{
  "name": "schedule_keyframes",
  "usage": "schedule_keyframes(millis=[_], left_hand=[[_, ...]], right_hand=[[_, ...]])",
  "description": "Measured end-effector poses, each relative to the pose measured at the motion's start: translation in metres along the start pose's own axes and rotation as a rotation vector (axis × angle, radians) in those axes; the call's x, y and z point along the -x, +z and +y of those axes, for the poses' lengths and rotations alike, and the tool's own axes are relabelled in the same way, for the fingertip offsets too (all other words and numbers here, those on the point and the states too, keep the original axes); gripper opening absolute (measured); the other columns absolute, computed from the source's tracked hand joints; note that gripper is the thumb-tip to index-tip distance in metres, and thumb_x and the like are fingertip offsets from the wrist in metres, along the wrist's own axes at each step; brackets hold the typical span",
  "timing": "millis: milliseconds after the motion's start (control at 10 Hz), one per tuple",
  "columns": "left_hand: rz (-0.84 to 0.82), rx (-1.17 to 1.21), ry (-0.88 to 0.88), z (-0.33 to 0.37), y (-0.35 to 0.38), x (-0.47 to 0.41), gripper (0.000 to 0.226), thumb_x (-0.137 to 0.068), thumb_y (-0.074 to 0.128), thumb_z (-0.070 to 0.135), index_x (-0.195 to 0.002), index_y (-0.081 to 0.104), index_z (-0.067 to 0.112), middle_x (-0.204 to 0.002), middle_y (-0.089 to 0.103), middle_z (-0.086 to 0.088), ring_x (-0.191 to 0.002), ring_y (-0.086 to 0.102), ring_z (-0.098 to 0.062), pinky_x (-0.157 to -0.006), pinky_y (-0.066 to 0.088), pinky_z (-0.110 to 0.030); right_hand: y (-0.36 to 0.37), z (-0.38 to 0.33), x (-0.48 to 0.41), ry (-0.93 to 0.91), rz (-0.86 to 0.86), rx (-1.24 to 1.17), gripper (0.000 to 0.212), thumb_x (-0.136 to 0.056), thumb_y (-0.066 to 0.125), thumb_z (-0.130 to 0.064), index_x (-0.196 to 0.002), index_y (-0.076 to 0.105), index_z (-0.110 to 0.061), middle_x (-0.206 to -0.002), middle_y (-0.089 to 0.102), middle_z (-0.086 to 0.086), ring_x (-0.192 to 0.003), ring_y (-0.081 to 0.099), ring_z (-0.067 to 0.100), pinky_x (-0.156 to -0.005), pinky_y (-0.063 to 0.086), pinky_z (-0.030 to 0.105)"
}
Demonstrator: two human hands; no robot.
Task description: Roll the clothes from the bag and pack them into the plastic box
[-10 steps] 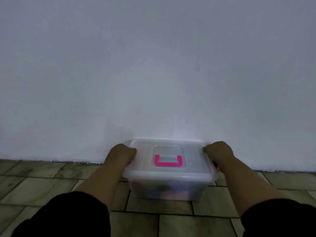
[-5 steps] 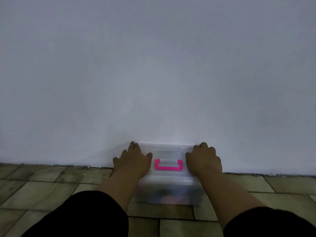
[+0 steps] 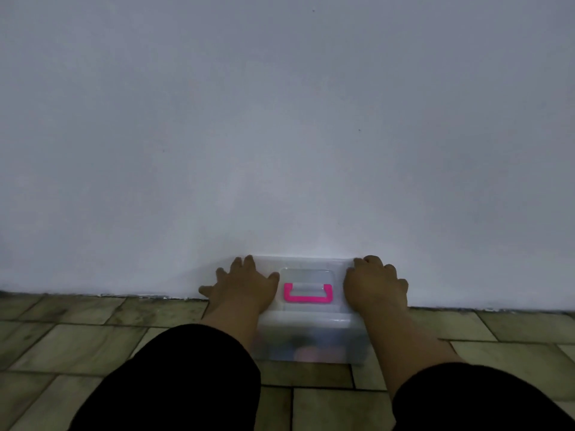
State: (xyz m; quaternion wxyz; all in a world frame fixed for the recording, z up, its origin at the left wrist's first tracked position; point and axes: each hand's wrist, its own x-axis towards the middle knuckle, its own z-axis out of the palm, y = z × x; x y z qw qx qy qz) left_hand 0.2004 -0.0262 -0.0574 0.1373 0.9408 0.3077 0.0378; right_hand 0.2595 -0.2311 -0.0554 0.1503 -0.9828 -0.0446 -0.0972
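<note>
Fingers of the left hand [image 3: 245, 289] lie spread flat on the lid of the plastic box [image 3: 311, 340], which sits on the tiled floor [image 3: 77, 334] against the wall [image 3: 280, 119]. Its pink handle [image 3: 307, 294] lies between the hands. The right hand [image 3: 375, 287] presses flat, fingers close together. Blurred clothes [image 3: 303, 349] show inside.

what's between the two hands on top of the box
In the head view, the pink handle sits in a recess of the lid, between the left hand and the right hand; both hands lie flat on the lid.
</note>
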Motion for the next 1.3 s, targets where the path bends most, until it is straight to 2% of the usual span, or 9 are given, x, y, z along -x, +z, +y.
schedule_keyframes(millis=[100,200,300,400,700,1000,1100,1200,1300], left_hand=[[-0.006,0.028,-0.129,0.003,-0.002,0.004,0.098,-0.072,0.031,0.082,-0.149,0.001,0.030,-0.159,0.006,-0.005,-0.139,0.018,-0.043,-0.107,0.017,-0.064],[-0.031,0.045,-0.192,0.004,-0.002,0.007,0.104,-0.071,0.032,0.083,-0.150,-0.006,0.027,-0.155,0.018,-0.014,-0.134,0.031,-0.042,-0.105,0.025,-0.063],[-0.012,0.082,-0.179,0.003,0.000,0.005,0.105,-0.072,0.033,0.082,-0.150,-0.007,0.024,-0.146,0.035,-0.015,-0.128,0.041,-0.036,-0.102,0.036,-0.054],[0.049,0.074,-0.179,0.004,0.002,0.007,0.105,-0.071,0.036,0.082,-0.150,-0.002,0.023,-0.146,0.031,-0.014,-0.127,0.039,-0.035,-0.097,0.038,-0.047],[0.261,0.012,-0.035,0.001,0.006,0.007,0.089,-0.072,0.041,0.078,-0.138,0.029,0.018,-0.130,0.042,-0.012,-0.117,0.043,-0.030,-0.088,0.040,-0.043],[0.281,-0.007,-0.035,0.000,0.010,0.005,0.081,-0.072,0.038,0.079,-0.126,0.038,0.019,-0.123,0.044,-0.009,-0.111,0.045,-0.029,-0.080,0.038,-0.042],[0.257,-0.016,-0.065,0.002,0.007,0.006,0.083,-0.072,0.031,0.079,-0.131,0.035,0.021,-0.127,0.044,-0.008,-0.115,0.045,-0.029,-0.086,0.034,-0.047],[0.287,0.039,-0.028,-0.001,0.002,0.011,0.080,-0.078,0.026,0.076,-0.140,0.029,0.026,-0.140,0.038,-0.006,-0.128,0.037,-0.029,-0.103,0.016,-0.061],[0.357,0.211,0.023,-0.003,-0.019,0.013,0.074,-0.082,0.031,0.073,-0.142,0.031,0.029,-0.148,0.031,-0.002,-0.137,0.029,-0.026,-0.108,0.002,-0.065]], right_hand=[[-0.002,0.000,0.000,0.179,-0.011,-0.058,0.044,-0.085,0.035,-0.023,-0.127,0.043,-0.021,-0.128,0.045,0.009,-0.119,0.041,0.031,-0.098,0.030,0.051],[-0.004,-0.003,-0.005,0.393,-0.160,-0.070,0.064,-0.082,0.033,-0.035,-0.143,0.022,-0.021,-0.146,0.031,0.016,-0.132,0.029,0.040,-0.106,0.014,0.066],[-0.002,-0.002,-0.014,0.463,-0.245,-0.167,0.077,-0.084,0.034,-0.042,-0.150,0.001,-0.020,-0.150,0.029,0.020,-0.134,0.030,0.042,-0.109,0.016,0.065],[0.001,0.000,-0.014,0.423,-0.200,-0.289,0.078,-0.084,0.037,-0.035,-0.150,-0.001,-0.016,-0.142,0.039,0.020,-0.126,0.042,0.039,-0.104,0.035,0.052],[-0.003,-0.004,0.002,0.236,0.077,-0.215,0.047,-0.082,0.045,-0.016,-0.127,0.035,-0.012,-0.121,0.045,0.016,-0.111,0.046,0.034,-0.082,0.044,0.041],[-0.001,-0.002,0.001,0.230,0.088,-0.199,0.044,-0.083,0.042,-0.013,-0.127,0.035,-0.010,-0.122,0.044,0.016,-0.112,0.044,0.035,-0.078,0.040,0.039],[-0.001,-0.003,0.001,0.248,0.061,-0.236,0.042,-0.082,0.042,-0.014,-0.124,0.037,-0.011,-0.122,0.045,0.015,-0.113,0.044,0.034,-0.081,0.041,0.040],[-0.008,-0.001,0.002,0.281,0.037,-0.231,0.041,-0.083,0.045,-0.023,-0.122,0.040,-0.014,-0.123,0.046,0.013,-0.115,0.045,0.032,-0.089,0.038,0.043],[-0.042,0.001,-0.007,0.264,0.120,-0.373,0.049,-0.084,0.053,-0.037,-0.127,0.044,-0.018,-0.125,0.048,0.012,-0.117,0.047,0.032,-0.095,0.036,0.046]])
